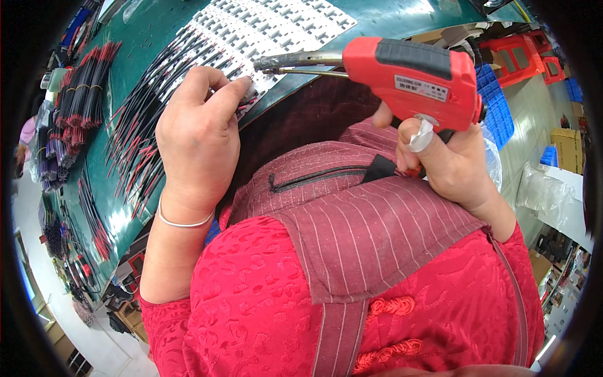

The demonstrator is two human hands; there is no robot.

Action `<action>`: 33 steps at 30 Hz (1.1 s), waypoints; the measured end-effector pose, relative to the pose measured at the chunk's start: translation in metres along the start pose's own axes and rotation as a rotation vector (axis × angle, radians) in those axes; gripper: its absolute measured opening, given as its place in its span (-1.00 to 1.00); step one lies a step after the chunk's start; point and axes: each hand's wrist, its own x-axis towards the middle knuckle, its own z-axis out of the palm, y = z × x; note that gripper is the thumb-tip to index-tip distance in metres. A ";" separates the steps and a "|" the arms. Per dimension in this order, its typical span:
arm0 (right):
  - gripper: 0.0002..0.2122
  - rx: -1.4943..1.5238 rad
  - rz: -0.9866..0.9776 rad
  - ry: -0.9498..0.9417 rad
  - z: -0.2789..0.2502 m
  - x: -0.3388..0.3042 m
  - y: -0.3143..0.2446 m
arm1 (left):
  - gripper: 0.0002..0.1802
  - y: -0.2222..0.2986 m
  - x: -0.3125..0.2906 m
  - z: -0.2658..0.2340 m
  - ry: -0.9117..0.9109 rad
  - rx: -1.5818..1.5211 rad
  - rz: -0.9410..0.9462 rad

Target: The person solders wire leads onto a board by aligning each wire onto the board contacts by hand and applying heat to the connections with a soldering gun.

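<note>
My right hand (446, 157) grips a red and black soldering gun (408, 78), a scrap of white wrap on its thumb. The gun's metal tip and thin feed tube point left and end right beside the fingertips of my left hand (201, 125). Those fingers are pinched on a thin wire, with short red and dark bits showing under them; most of it is hidden. Beneath the pinch lies the near edge of a white panel of small boards (276, 28). A row of black and red wires (135, 135) fans from that panel out to the left, partly behind my left hand.
Tied bundles of black and red wires (85, 91) lie on the green tabletop (402, 16) at the left. A loose group of wires (94, 213) sits nearer. Right of the table are red plastic bins (515, 56), a blue crate (496, 107) and a cardboard box (566, 149).
</note>
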 end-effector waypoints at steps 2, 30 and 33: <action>-0.76 0.006 0.011 0.033 0.003 -0.001 -0.002 | -0.58 0.002 0.000 0.000 0.010 0.025 0.027; -0.80 -0.007 -0.015 0.044 0.000 -0.008 0.001 | -0.56 -0.006 -0.001 -0.011 0.033 -0.029 0.116; -0.75 0.032 -0.036 0.065 -0.001 -0.007 0.002 | -0.46 -0.006 -0.005 -0.012 0.237 -0.033 0.257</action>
